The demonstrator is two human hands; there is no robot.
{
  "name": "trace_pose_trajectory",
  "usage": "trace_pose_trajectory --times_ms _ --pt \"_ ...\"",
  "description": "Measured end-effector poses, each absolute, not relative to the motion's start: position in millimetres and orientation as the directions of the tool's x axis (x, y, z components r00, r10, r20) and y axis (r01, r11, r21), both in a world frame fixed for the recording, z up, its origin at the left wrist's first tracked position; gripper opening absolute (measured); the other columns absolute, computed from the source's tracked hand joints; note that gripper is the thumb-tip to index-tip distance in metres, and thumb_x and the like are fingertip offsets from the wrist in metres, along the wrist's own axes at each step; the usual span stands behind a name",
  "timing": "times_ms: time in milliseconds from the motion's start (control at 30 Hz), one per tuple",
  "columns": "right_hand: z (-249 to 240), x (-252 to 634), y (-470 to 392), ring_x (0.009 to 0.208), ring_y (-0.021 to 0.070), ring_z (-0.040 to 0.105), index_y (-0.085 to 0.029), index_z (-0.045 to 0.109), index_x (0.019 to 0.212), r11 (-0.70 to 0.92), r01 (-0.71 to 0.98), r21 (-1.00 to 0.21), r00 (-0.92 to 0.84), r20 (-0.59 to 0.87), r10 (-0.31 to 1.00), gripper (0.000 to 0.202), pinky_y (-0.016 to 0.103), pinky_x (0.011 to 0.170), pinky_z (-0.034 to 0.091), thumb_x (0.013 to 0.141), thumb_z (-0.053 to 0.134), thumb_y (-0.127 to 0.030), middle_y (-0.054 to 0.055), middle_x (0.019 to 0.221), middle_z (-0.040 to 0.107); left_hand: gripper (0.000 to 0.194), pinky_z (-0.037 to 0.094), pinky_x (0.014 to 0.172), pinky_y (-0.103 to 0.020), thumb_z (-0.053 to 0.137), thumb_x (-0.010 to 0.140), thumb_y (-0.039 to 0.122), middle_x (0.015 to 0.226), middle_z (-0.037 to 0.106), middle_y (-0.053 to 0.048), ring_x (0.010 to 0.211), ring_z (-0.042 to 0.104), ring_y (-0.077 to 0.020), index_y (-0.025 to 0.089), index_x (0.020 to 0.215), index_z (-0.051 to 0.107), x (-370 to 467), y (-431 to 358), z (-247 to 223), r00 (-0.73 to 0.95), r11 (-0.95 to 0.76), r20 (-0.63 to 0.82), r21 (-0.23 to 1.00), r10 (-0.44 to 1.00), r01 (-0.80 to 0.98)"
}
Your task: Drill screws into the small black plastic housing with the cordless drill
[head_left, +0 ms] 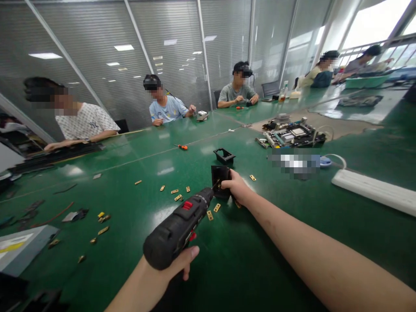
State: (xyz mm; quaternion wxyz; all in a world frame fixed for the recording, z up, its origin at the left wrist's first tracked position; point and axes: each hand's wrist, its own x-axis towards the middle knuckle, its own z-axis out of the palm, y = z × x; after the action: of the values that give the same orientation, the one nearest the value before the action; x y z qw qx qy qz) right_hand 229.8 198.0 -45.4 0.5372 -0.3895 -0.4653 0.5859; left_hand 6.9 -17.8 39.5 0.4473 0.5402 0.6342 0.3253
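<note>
"Drill (177,225) in your left hand (182,262), then? How is that grip?"

"Clamped on the drill, though your wrist and the matte black body hide most of the handle. Your thumb and a fingertip show below the red trigger."

"And your right hand (235,186)?"

"Its grip is closed on the black part (218,173), thumb across the face. You have that dark, flat-faced piece upright ahead of the drill, the slim bit pointing at it. Whether they touch, I can't tell."

"What lies around your hands?"

"Small brass plates (217,208), shiny, oblong and pierced with holes, scattered on the glossy green table (130,238). Just beyond your right hand sits an open black frame (229,159)."

"Farther off?"

"You have an orange-handled screwdriver (183,147) ahead on the left, a circuit board (297,132) crowded with blocky components ahead on the right, and a smooth white power strip (373,190) to the right."
</note>
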Motion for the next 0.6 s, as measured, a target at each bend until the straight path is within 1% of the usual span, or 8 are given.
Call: trace_pose_trajectory --times_ms 67,133,167,267,367,467,600 --pt "-43 229 198 0.090 0.0245 0.063 -0.022 0.067 0.098 0.024 -0.265 -0.964 -0.112 0.056 0.992 0.046 0.041 0.087 0.053 0.051 0.068 -0.024 -0.001 0.092 0.071 0.052 0.058 0.060 -0.034 0.079 0.087 0.049 0.050 0.070 0.006 0.048 0.071 -0.0222 0.017 0.127 0.073 11 -19 43 -0.053 0.196 -0.189 0.906 0.980 0.375" --pt "-42 229 198 0.088 0.0237 0.062 -0.021 0.067 0.094 0.023 -0.260 -0.965 -0.110 0.053 0.992 0.044 0.040 0.085 0.052 0.050 0.068 -0.023 -0.001 0.088 0.069 0.063 0.059 0.058 -0.036 0.079 0.085 0.047 0.049 0.067 0.009 0.047 0.071 -0.0235 0.015 0.138 0.068 17 -21 48 -0.111 0.192 -0.162 0.913 0.981 0.360" --pt "-41 229 198 0.087 0.0233 0.061 -0.021 0.067 0.094 0.023 -0.263 -0.965 -0.103 0.052 0.993 0.044 0.040 0.083 0.052 0.050 0.068 -0.023 -0.001 0.087 0.069 0.067 0.060 0.058 -0.036 0.079 0.084 0.047 0.050 0.066 0.010 0.047 0.071 -0.0236 0.014 0.140 0.067 20 -22 50 -0.131 0.193 -0.155 0.912 0.979 0.361" --pt "-40 229 197 0.086 0.0235 0.061 -0.021 0.067 0.094 0.016 -0.270 -0.963 -0.097 0.044 0.994 0.045 0.038 0.079 0.051 0.049 0.069 -0.022 -0.002 0.085 0.069 0.070 0.059 0.058 -0.036 0.080 0.081 0.047 0.053 0.067 0.009 0.047 0.070 -0.0228 0.011 0.140 0.068 25 -24 55 -0.140 0.206 -0.165 0.907 0.976 0.368" --pt "-39 230 196 0.085 0.0232 0.062 -0.021 0.067 0.095 0.002 -0.272 -0.962 -0.103 0.032 0.994 0.046 0.037 0.077 0.050 0.049 0.069 -0.022 -0.002 0.083 0.069 0.076 0.059 0.060 -0.037 0.079 0.085 0.046 0.051 0.067 0.010 0.048 0.071 -0.0234 0.011 0.150 0.064 26 -25 56 -0.125 0.216 -0.182 0.902 0.975 0.374" --pt "-39 230 195 0.085 0.0223 0.062 -0.021 0.068 0.095 -0.004 -0.287 -0.958 -0.111 0.029 0.993 0.046 0.036 0.077 0.050 0.049 0.071 -0.022 -0.003 0.084 0.070 0.081 0.060 0.062 -0.037 0.078 0.087 0.045 0.052 0.069 0.009 0.049 0.071 -0.0229 0.011 0.158 0.058 25 -25 56 -0.117 0.214 -0.183 0.899 0.976 0.382" --pt "-41 232 194 0.086 0.0236 0.065 -0.022 0.070 0.097 -0.019 -0.337 -0.941 -0.137 0.029 0.990 0.046 0.038 0.080 0.053 0.051 0.075 -0.022 -0.002 0.086 0.073 0.080 0.060 0.062 -0.035 0.076 0.088 0.046 0.051 0.069 0.010 0.050 0.071 -0.0215 0.012 0.158 0.059 25 -24 58 -0.092 0.209 -0.188 0.900 0.978 0.382"
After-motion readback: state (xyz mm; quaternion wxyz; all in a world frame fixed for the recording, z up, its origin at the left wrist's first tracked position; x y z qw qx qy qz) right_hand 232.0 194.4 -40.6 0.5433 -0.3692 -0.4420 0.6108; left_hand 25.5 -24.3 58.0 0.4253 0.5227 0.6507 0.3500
